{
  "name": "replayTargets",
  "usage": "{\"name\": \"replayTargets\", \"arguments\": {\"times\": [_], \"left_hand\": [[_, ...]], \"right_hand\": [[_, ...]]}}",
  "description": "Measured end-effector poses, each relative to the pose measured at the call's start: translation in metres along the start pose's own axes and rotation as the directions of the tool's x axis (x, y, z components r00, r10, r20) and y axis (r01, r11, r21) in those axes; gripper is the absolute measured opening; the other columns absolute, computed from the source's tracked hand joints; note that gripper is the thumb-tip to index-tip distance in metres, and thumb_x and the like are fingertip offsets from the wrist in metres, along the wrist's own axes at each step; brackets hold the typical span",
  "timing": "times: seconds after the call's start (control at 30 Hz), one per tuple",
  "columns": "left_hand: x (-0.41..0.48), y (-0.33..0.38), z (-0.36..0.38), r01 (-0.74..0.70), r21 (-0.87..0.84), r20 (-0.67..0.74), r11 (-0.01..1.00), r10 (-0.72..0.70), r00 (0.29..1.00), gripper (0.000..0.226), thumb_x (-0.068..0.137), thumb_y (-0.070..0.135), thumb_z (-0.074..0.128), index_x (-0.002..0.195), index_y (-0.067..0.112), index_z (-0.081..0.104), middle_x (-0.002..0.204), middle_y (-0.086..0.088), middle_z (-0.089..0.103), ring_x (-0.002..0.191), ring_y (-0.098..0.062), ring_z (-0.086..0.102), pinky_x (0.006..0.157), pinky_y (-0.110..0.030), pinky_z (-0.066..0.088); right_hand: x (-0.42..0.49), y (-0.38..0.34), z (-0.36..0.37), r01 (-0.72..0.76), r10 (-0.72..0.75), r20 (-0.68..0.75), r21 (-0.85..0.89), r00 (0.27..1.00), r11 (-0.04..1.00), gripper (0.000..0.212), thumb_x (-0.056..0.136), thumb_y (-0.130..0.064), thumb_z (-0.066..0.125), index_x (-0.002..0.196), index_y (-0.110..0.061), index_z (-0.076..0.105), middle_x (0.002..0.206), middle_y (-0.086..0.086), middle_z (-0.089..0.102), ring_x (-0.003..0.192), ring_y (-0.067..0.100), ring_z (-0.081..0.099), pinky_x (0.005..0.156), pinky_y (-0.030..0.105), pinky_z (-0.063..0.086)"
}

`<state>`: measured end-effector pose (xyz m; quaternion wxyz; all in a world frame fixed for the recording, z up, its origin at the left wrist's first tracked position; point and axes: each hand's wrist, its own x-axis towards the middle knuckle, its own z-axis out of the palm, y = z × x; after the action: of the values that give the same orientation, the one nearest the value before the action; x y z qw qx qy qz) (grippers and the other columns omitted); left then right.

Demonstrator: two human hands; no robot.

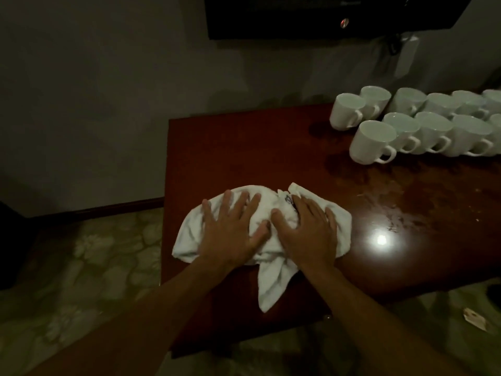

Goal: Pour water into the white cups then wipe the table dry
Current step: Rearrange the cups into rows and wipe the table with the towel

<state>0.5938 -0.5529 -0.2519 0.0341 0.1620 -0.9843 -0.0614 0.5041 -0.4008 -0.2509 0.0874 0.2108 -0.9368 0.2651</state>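
Surroundings: dark boxy appliance (325, 14) is hanging on the grey wall (108, 90) at top of frame. Patterned floor (95, 267) is showing lower left, and a paper scrap (473, 318) is lying on it lower right. Nothing is blocking the hands.

White cups (374, 139) are sitting in two rows at upper right of the red-brown tabletop (244, 158), touching or nearly so, handles pointing toward lower right. Can't tell the fill level.

Wet streaks (393, 207) are showing right of centre, with a lamp glare spot (381, 240) just beside the towel's right end.

Towel (271, 283) is lying near the tabletop's left end, centre of frame. Its long axis is running left-right, and one tail is pointing down toward the bottom edge. It is white, crumpled and bunched in the middle, with a small dark print (288, 199) at its top centre.

Left hand (230, 234) is pressing palm-down on the towel's left half, fingers (226, 202) straight and spread. Right hand (306, 234) is pressing on the right half, thumb and little finger splayed, middle fingertips hidden in a fold. The thumbs are nearly touching.
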Motion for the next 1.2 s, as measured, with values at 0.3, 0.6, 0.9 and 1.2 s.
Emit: {"name": "replayTargets", "arguments": {"times": [0.3, 0.6, 0.9, 1.2], "left_hand": [[0.045, 0.102, 0.019, -0.014, 0.001, -0.008, 1.000, 0.014, 1.000, 0.078, 0.090, 0.074, 0.000, 0.157, 0.035, -0.003, 0.168, 0.003, 0.006, 0.153, -0.027, -0.008, 0.113, -0.070, -0.006], [0.110, 0.261, 0.043, -0.010, -0.033, -0.055, 0.999, 0.008, 0.998, 0.080, 0.091, 0.074, 0.003, 0.159, 0.032, 0.008, 0.167, -0.001, 0.014, 0.153, -0.033, 0.001, 0.111, -0.072, -0.003], [0.128, 0.334, 0.050, 0.053, -0.021, -0.067, 0.998, -0.054, 0.996, 0.078, 0.094, 0.071, 0.009, 0.159, 0.029, 0.019, 0.164, -0.004, 0.025, 0.152, -0.034, 0.012, 0.112, -0.072, 0.005], [0.126, 0.337, 0.049, 0.099, -0.042, -0.060, 0.994, -0.101, 0.993, 0.074, 0.095, 0.069, 0.021, 0.157, 0.029, 0.025, 0.161, -0.003, 0.032, 0.151, -0.031, 0.020, 0.112, -0.073, 0.008]], "right_hand": [[0.047, 0.105, -0.041, 0.041, -0.041, 0.057, 0.005, 0.998, 0.999, 0.076, 0.084, -0.079, 0.033, 0.141, -0.033, 0.049, 0.145, -0.010, 0.053, 0.137, 0.007, 0.041, 0.122, 0.044, 0.015], [0.107, 0.247, -0.117, 0.035, -0.041, 0.126, 0.056, 0.991, 0.998, 0.080, 0.082, -0.077, 0.030, 0.144, -0.030, 0.047, 0.150, -0.010, 0.048, 0.140, 0.006, 0.037, 0.121, 0.047, 0.016], [0.132, 0.312, -0.146, 0.069, -0.076, 0.167, 0.046, 0.983, 0.997, 0.076, 0.085, -0.075, 0.032, 0.147, -0.032, 0.044, 0.152, -0.010, 0.045, 0.141, 0.009, 0.036, 0.120, 0.051, 0.019], [0.134, 0.309, -0.148, 0.091, -0.085, 0.222, -0.016, 0.971, 0.996, 0.080, 0.083, -0.077, 0.024, 0.150, -0.035, 0.038, 0.157, -0.013, 0.036, 0.146, 0.006, 0.025, 0.122, 0.049, 0.011]]}}
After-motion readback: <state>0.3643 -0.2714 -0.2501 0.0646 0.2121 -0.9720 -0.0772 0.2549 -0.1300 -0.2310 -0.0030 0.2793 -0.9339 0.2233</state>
